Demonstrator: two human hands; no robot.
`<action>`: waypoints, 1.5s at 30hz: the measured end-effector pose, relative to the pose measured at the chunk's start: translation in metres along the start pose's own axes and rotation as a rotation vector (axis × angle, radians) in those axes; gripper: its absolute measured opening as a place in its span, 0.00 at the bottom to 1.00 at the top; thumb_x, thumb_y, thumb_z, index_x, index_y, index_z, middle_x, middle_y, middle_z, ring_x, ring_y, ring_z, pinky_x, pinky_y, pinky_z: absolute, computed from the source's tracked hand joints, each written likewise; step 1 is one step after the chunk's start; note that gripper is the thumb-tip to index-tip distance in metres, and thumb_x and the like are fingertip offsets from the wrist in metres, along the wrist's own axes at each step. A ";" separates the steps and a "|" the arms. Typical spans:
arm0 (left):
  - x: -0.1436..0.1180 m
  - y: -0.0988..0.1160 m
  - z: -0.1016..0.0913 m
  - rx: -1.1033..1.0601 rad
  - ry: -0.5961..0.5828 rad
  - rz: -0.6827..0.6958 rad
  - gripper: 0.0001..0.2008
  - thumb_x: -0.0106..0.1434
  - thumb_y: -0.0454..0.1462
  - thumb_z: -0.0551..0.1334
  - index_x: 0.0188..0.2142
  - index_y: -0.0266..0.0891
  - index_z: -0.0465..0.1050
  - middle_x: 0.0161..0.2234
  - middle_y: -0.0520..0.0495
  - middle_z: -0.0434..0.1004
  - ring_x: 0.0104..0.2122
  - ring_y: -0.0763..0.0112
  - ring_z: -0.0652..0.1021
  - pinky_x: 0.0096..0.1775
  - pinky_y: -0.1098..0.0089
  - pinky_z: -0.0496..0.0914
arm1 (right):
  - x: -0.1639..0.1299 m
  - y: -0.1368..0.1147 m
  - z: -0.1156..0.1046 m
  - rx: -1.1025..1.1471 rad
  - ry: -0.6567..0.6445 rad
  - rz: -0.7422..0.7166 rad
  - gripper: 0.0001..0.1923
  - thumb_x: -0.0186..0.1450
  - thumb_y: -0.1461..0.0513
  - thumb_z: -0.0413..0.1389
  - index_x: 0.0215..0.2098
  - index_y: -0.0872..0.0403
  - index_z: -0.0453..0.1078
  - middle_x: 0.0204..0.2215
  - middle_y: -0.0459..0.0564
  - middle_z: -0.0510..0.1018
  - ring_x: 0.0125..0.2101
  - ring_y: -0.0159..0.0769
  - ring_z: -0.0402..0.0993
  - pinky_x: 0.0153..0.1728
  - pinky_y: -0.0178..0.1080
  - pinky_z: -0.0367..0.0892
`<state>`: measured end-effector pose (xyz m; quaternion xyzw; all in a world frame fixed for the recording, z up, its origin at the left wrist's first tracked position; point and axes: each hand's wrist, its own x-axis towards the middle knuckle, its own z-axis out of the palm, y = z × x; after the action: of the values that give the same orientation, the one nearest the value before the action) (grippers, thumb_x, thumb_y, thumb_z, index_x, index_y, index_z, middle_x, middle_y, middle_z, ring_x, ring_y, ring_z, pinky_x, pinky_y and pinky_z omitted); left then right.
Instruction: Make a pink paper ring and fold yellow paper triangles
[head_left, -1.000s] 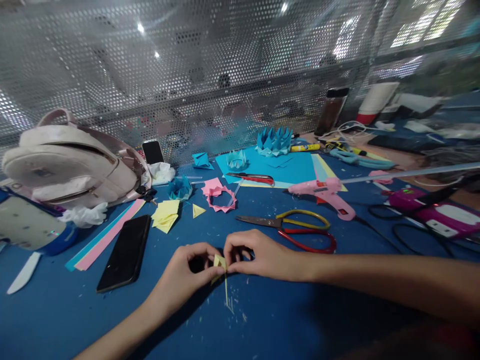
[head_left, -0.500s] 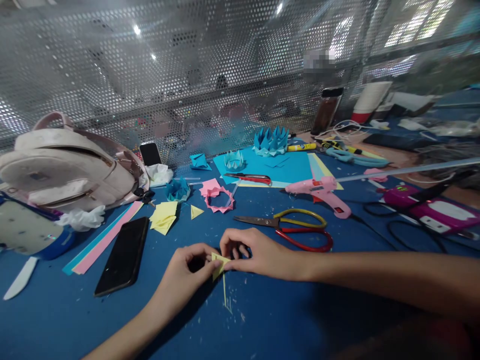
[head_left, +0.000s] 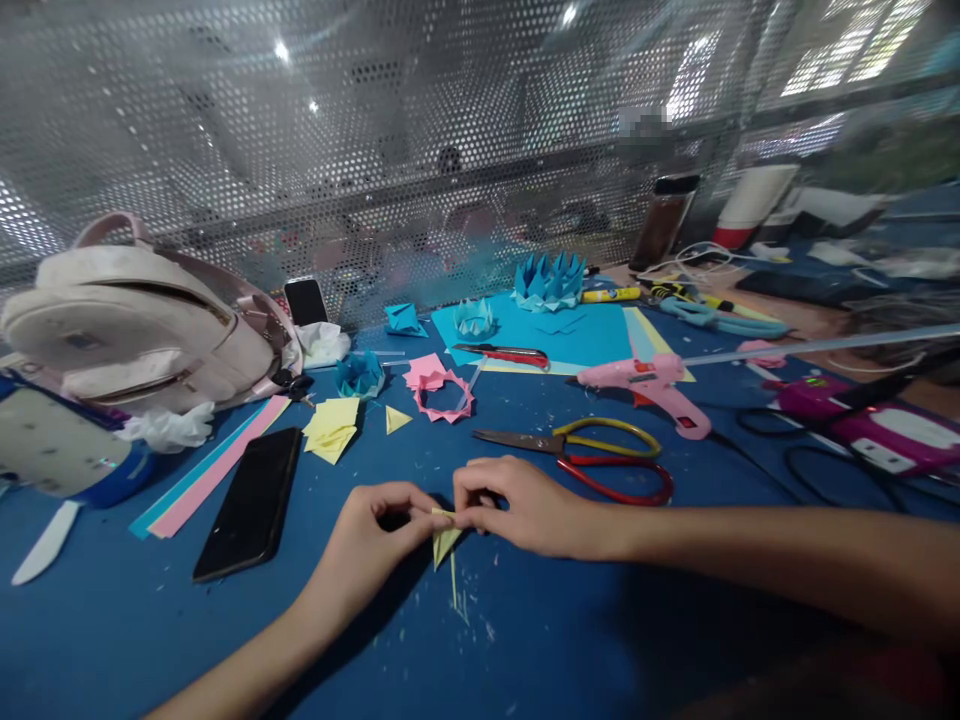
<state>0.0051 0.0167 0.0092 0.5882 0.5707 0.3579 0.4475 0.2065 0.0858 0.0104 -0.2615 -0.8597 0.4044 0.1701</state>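
A small folded piece of yellow paper [head_left: 444, 546] is pinched along its top edge by both hands, just above the blue table. My left hand [head_left: 386, 525] grips its upper left, thumb on top. My right hand [head_left: 517, 508] closes on its upper right corner, with the curled fingers partly hidden. A thin yellow paper strip [head_left: 454, 580] lies just below the folded piece. Beyond the hands are a small yellow paper triangle [head_left: 397, 419], a stack of yellow paper [head_left: 331, 430] and a ring of folded pink paper [head_left: 442, 396].
Scissors [head_left: 577, 452] lie beyond my right hand, near a pink glue gun [head_left: 649, 385]. A utility knife [head_left: 506, 355] rests by blue sheets [head_left: 592, 335]. At left are a black phone [head_left: 247, 505], paper strips [head_left: 217, 470] and a backpack [head_left: 142, 320]. A perforated metal panel [head_left: 360, 150] stands behind.
Both hands have shifted their grip toward the top edge of the yellow paper, and more of its lower part shows. The whole view has moved slightly.
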 end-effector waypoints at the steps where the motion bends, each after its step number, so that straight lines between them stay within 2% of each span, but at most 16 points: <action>1: 0.000 0.000 0.000 0.002 0.009 0.008 0.14 0.58 0.45 0.66 0.26 0.36 0.78 0.23 0.49 0.75 0.25 0.72 0.69 0.29 0.73 0.61 | 0.001 0.000 0.000 -0.002 -0.003 -0.005 0.07 0.66 0.64 0.59 0.29 0.55 0.69 0.25 0.42 0.70 0.28 0.29 0.65 0.29 0.33 0.54; 6: -0.001 0.001 0.005 0.008 0.058 0.044 0.15 0.60 0.45 0.64 0.23 0.36 0.73 0.22 0.51 0.72 0.26 0.73 0.68 0.29 0.74 0.60 | 0.000 -0.006 0.001 -0.016 -0.031 -0.030 0.08 0.66 0.63 0.59 0.30 0.54 0.67 0.25 0.40 0.67 0.27 0.28 0.62 0.28 0.33 0.51; 9: -0.001 0.000 0.008 -0.020 0.077 0.049 0.15 0.61 0.46 0.63 0.25 0.37 0.73 0.24 0.51 0.73 0.26 0.72 0.69 0.30 0.74 0.61 | -0.001 -0.005 0.001 0.033 -0.033 -0.018 0.10 0.68 0.59 0.56 0.30 0.54 0.64 0.21 0.39 0.62 0.23 0.27 0.58 0.25 0.33 0.48; 13: -0.003 0.001 0.008 -0.062 0.018 0.044 0.13 0.61 0.45 0.64 0.29 0.37 0.77 0.26 0.48 0.79 0.28 0.69 0.76 0.33 0.72 0.67 | 0.000 0.000 0.001 0.235 0.050 -0.042 0.15 0.70 0.55 0.53 0.29 0.54 0.62 0.22 0.40 0.62 0.23 0.27 0.56 0.25 0.33 0.51; 19: -0.004 0.003 0.004 -0.076 -0.003 0.033 0.15 0.61 0.45 0.65 0.23 0.38 0.76 0.23 0.46 0.81 0.26 0.67 0.79 0.33 0.71 0.69 | -0.001 -0.004 0.000 0.309 0.111 -0.025 0.16 0.69 0.54 0.55 0.28 0.54 0.62 0.22 0.40 0.61 0.23 0.27 0.55 0.25 0.33 0.51; 26: -0.003 0.006 0.003 -0.033 -0.073 0.023 0.16 0.61 0.45 0.65 0.21 0.39 0.75 0.22 0.46 0.81 0.25 0.67 0.78 0.32 0.72 0.68 | 0.000 -0.004 0.000 0.294 0.034 -0.037 0.18 0.69 0.52 0.54 0.27 0.55 0.61 0.22 0.40 0.65 0.23 0.27 0.58 0.25 0.32 0.52; 30: -0.006 0.009 0.005 0.023 -0.092 0.040 0.17 0.61 0.44 0.65 0.20 0.39 0.76 0.21 0.47 0.80 0.24 0.68 0.76 0.33 0.71 0.67 | 0.000 -0.002 0.000 0.194 -0.022 -0.056 0.23 0.71 0.51 0.51 0.23 0.55 0.59 0.19 0.40 0.61 0.23 0.27 0.55 0.24 0.33 0.48; 36: -0.005 0.007 0.004 0.016 -0.098 0.072 0.17 0.62 0.45 0.63 0.21 0.39 0.74 0.23 0.47 0.81 0.26 0.67 0.78 0.35 0.71 0.68 | 0.000 -0.003 0.001 0.210 0.063 -0.066 0.25 0.72 0.51 0.49 0.21 0.54 0.52 0.19 0.39 0.55 0.22 0.27 0.51 0.24 0.34 0.48; 41: -0.006 0.005 0.004 0.032 -0.070 0.081 0.18 0.64 0.46 0.61 0.22 0.39 0.72 0.22 0.48 0.79 0.25 0.68 0.77 0.32 0.72 0.67 | -0.001 -0.001 0.001 0.207 0.095 -0.064 0.24 0.72 0.51 0.49 0.21 0.54 0.55 0.20 0.40 0.56 0.22 0.27 0.52 0.25 0.34 0.48; 45: -0.008 0.011 0.002 0.124 -0.058 0.131 0.19 0.65 0.46 0.61 0.20 0.39 0.71 0.21 0.49 0.77 0.25 0.69 0.75 0.33 0.72 0.65 | -0.003 0.001 0.002 0.185 0.111 -0.061 0.25 0.71 0.51 0.50 0.21 0.54 0.53 0.19 0.40 0.55 0.23 0.28 0.52 0.25 0.35 0.46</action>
<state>0.0104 0.0095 0.0196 0.6608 0.5390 0.3333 0.4022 0.2082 0.0836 0.0081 -0.2402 -0.8155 0.4616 0.2532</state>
